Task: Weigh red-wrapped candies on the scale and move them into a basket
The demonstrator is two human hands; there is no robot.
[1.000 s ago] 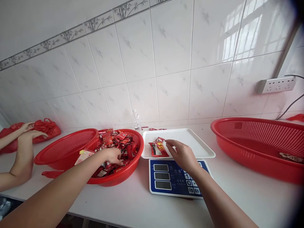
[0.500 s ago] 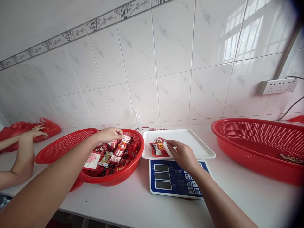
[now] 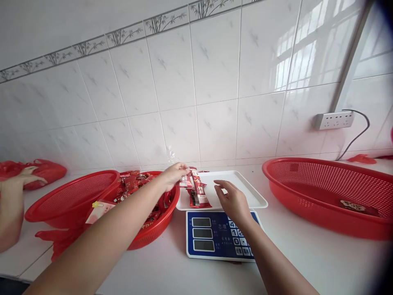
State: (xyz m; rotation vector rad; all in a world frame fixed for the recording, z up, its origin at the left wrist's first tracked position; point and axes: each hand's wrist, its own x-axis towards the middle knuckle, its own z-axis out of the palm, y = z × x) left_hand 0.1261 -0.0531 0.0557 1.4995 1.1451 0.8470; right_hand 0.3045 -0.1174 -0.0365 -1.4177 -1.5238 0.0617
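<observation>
My left hand [image 3: 175, 175] is closed on a long red snack packet [image 3: 198, 186], with a second, smaller red-and-white packet beside it at the fingers. It holds them over the left part of the scale's white tray [image 3: 250, 192]. Below the held packet, a dark-and-red packet [image 3: 193, 198] lies on the tray, partly covered. My right hand [image 3: 231, 198] hovers over the tray, with fingers bent and thumb apart, nothing visible in it. Under that hand is the scale's blue panel [image 3: 202, 246], its three displays dark. A red basket [image 3: 162, 233] full of wrapped snacks stands left, partly behind my left arm.
Another red basket [image 3: 70, 192] stands farther left, near red plastic bags [image 3: 50, 170] and another person's hand [image 3: 29, 179]. To the right, a large red basket [image 3: 307, 213] holds a brown packet [image 3: 353, 205]. A power strip [image 3: 334, 121] hangs on the tiled wall.
My left hand has moved right, from above the snack basket to over the tray, carrying the long red packet. My right hand stays above the tray. The view has shifted slightly.
</observation>
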